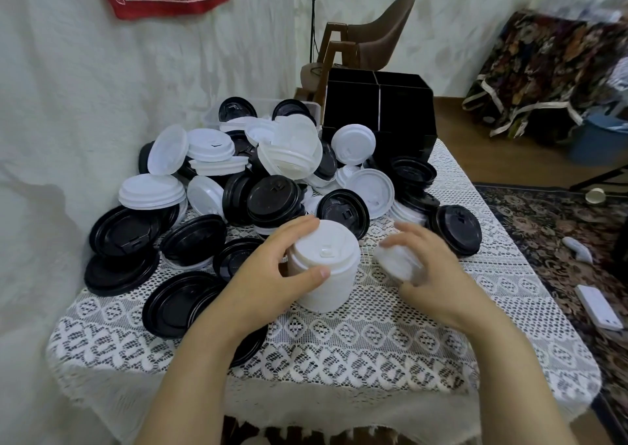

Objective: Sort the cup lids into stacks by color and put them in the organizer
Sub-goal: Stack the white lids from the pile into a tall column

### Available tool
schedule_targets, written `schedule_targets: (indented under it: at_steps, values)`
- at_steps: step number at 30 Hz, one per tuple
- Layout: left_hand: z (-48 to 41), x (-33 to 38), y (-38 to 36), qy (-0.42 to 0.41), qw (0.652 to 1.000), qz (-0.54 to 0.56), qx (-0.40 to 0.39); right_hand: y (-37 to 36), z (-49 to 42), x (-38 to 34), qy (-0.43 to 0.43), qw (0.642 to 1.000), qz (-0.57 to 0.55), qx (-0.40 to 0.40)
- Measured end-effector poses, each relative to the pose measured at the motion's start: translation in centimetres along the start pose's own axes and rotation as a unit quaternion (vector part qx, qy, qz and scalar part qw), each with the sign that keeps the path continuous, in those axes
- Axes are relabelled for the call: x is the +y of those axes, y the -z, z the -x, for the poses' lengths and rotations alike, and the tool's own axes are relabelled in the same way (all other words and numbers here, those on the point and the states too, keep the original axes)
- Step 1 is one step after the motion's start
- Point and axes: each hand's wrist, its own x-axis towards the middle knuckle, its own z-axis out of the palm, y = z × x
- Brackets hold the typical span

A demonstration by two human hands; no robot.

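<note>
Our left hand (268,274) wraps round the white lid stack (326,274) on the table (339,342) — our right hand (438,274) holds one white lid (399,262) just beside it. The black organizer (401,111) sits far behind.

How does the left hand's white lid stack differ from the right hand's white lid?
The tall stack of white plastic lids, gripped by the left hand, stands upright on the lace tablecloth; the white plastic lid held by the right hand is tilted and blurred. The stack is many lids high, the right-hand piece far shorter. Both are white.
</note>
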Motion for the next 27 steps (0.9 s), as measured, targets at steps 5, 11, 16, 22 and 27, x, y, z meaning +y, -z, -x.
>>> schedule_targets:
  at_steps: [5,11,16,22,27]
  values:
    - [0.1,0.0,-0.1,0.001,1.0,-0.002,0.004,-1.7,0.8,-0.1,-0.055,0.993,-0.008,0.105]
    - [0.0,-0.1,-0.1,0.0,1.0,-0.004,0.002,-2.9,0.5,-0.7,-0.163,0.962,0.161,0.152]
    - [0.0,-0.1,-0.1,-0.001,1.0,-0.004,0.002,-2.5,0.6,-0.5,-0.082,0.991,0.03,0.099]
    - [0.1,-0.1,0.0,-0.001,1.0,-0.003,0.003,-2.9,0.5,0.0,-0.093,0.986,0.054,0.129]
    - [0.0,-0.3,0.0,-0.003,1.0,0.002,0.0,-3.4,-0.3,0.0,-0.091,0.986,0.054,0.13]
